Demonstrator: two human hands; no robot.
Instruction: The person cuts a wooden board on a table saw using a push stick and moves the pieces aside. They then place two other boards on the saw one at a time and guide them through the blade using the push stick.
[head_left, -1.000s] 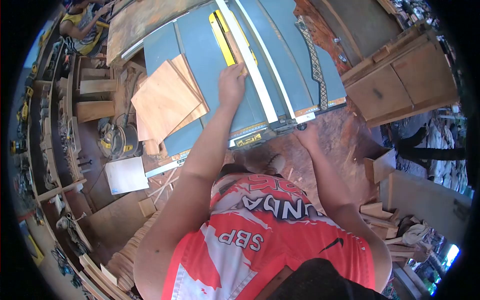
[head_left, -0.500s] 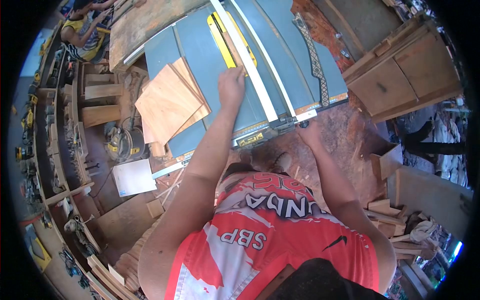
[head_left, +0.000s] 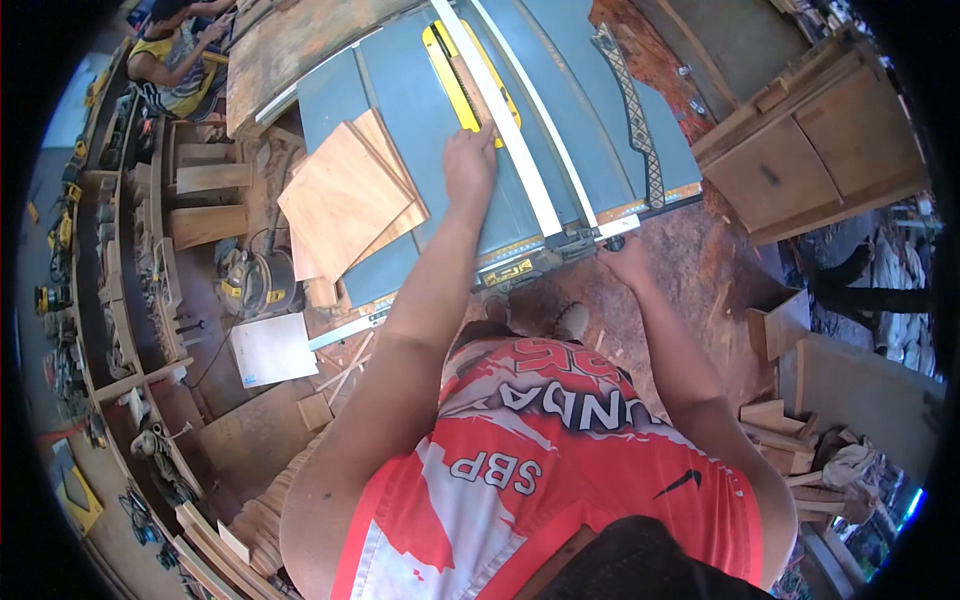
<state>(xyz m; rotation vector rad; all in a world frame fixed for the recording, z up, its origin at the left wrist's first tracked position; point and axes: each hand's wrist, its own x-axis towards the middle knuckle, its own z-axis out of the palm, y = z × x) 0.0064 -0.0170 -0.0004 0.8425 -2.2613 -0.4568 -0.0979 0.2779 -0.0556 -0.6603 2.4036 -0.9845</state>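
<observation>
My left hand is over the table saw's grey-blue top, its fingers closed at the near end of a narrow wooden strip. That strip lies beside the long white fence, over the yellow blade insert. At the saw's front edge, my right hand is closed around a small black knob near the end of the fence rail. Square wooden boards lie stacked askew to the left of my left hand.
A black lattice-patterned bar lies on the right of the saw top. Wooden cabinets stand to the right. At left are a shop vacuum, a white panel and tool shelves. Another person sits at the far left.
The whole view has shifted slightly. My left hand stays by the strip's near end, with a finger now reaching forward onto it; my right hand remains at the knob.
</observation>
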